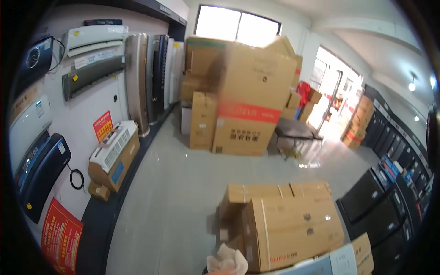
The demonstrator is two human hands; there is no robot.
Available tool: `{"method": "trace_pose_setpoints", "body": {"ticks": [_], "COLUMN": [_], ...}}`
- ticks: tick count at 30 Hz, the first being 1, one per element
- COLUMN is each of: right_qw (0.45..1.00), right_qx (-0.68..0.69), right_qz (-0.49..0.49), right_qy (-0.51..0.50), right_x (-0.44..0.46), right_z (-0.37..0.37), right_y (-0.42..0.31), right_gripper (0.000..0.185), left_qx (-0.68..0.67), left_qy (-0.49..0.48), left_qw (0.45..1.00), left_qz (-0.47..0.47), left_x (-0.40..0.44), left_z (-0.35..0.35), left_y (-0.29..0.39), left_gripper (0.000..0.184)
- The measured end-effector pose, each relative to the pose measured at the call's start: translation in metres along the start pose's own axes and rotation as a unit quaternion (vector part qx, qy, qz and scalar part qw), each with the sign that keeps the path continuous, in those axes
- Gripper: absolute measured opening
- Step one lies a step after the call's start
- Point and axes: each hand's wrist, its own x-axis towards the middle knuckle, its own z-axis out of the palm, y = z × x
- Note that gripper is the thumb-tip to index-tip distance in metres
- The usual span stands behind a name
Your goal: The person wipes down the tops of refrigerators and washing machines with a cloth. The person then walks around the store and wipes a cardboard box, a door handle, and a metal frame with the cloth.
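Observation:
At the bottom edge, a small part of my right hand shows, with a crumpled whitish cloth held in it. Most of the hand is cut off by the frame. Just to its right lies a large cardboard box with a pale strap around it. A light blue and white panel-like surface reaches in along the bottom right, near the cloth. My left hand is out of view.
Tall cardboard boxes stand ahead beside a dark padded bench. Air conditioners hang on the left wall, above a boxed unit on a dark ledge. Black appliances line the right. A bright doorway lies at the back right.

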Motion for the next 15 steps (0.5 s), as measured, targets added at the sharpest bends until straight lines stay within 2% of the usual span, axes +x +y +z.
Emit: {"method": "trace_pose_setpoints", "body": {"ticks": [1,4,7,10,13,15], "right_qw": [1.0,1.0,0.999,0.998,0.998,0.997], "right_qx": [0.007,0.021,0.041,0.054,0.063,0.044], "right_qz": [-0.002,-0.01,-0.011,-0.007,-0.02,-0.054], "right_qy": [-0.005,-0.019,-0.025,-0.028,-0.025,-0.018], "right_x": [0.025,0.092,0.15,0.192,0.228,0.257], "right_z": [0.008,0.028,0.042,0.052,0.066,0.074], "right_y": [-0.003,-0.003,0.007,0.028,0.052,0.068], "right_gripper": [0.051,0.051,0.051,0.051,0.052,0.052], "left_qx": [-0.065,-0.046,0.039,0.081,0.157,0.197], "left_qy": [-0.059,0.016,0.042,0.118,0.176,0.185], "left_qw": [0.991,0.997,0.998,0.99,0.97,0.96], "left_qz": [-0.098,-0.061,0.009,0.014,0.057,0.071], "left_x": [0.013,0.054,0.104,0.153,0.203,0.229], "left_z": [-0.022,-0.045,-0.075,-0.122,-0.173,-0.207], "left_y": [0.008,-0.022,-0.055,-0.036,-0.041,-0.045], "left_gripper": [0.033,0.034,0.038,0.041,0.045,0.047]}}
